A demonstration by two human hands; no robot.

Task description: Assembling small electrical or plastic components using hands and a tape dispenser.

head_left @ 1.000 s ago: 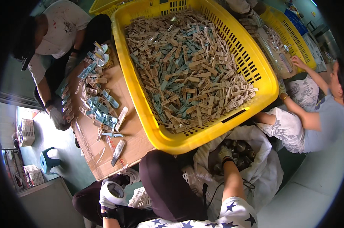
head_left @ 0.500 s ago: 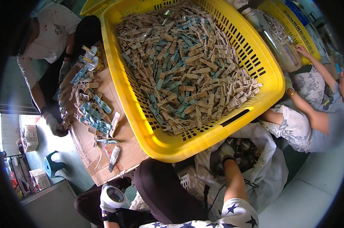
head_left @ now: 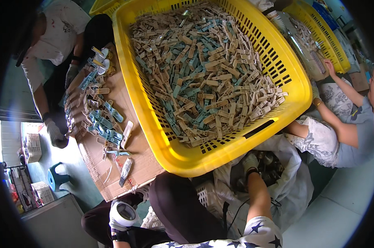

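My left hand (head_left: 117, 223), in a pale glove, grips what looks like a roll of white tape (head_left: 123, 211) beside my dark trouser leg. With its arm stretched forward, my gloved right hand (head_left: 249, 161) reaches into a white woven sack (head_left: 300, 182); its fingertips are hard to make out. Inside the sack lie dark, shiny small parts (head_left: 271, 167). Above both hands, a large yellow basket (head_left: 187, 163) holds a heap of beige and blue-green clothespins (head_left: 207, 78).
A cardboard sheet (head_left: 143, 163) left of the basket carries loose clothespins (head_left: 108, 130), metal-and-white fittings (head_left: 102, 62) and a wrapped tool (head_left: 126, 171). One co-worker (head_left: 57, 33) sits far left, another (head_left: 339, 124) at right. A blue stool (head_left: 57, 177) stands on the floor.
My right hand has shifted slightly within the sack's mouth. At left, the co-worker's gloved hand has moved a little left. The whole view has shifted slightly.
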